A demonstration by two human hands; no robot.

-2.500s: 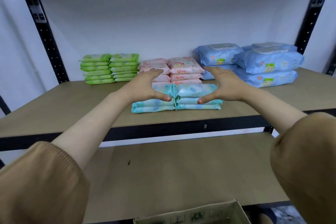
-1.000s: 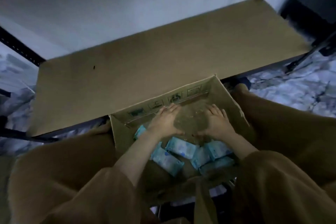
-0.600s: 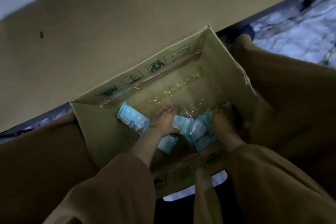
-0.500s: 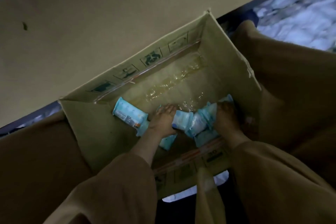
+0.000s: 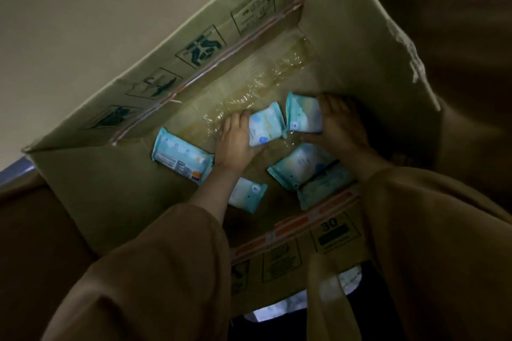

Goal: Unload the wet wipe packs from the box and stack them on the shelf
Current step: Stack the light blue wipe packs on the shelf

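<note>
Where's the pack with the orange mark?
In the head view, the pack lies on the box floor at the left, just left of the left hand.

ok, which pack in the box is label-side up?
The lone pack at far left, beside the left hand: it shows a printed text panel with an orange patch. The other packs show plain pale fronts.

One box [image 5: 91,188] is being seen. Six wet wipe packs are being counted inside it: the first pack [image 5: 182,159], the second pack [image 5: 267,126], the third pack [image 5: 302,116], the fourth pack [image 5: 248,196], the fifth pack [image 5: 299,166] and the sixth pack [image 5: 324,188]. Two grips are being counted, the left grip [image 5: 235,144] and the right grip [image 5: 340,127], and one pack is being held by each. Two brown sleeves are being seen, the left sleeve [image 5: 155,271] and the right sleeve [image 5: 429,243].
</note>
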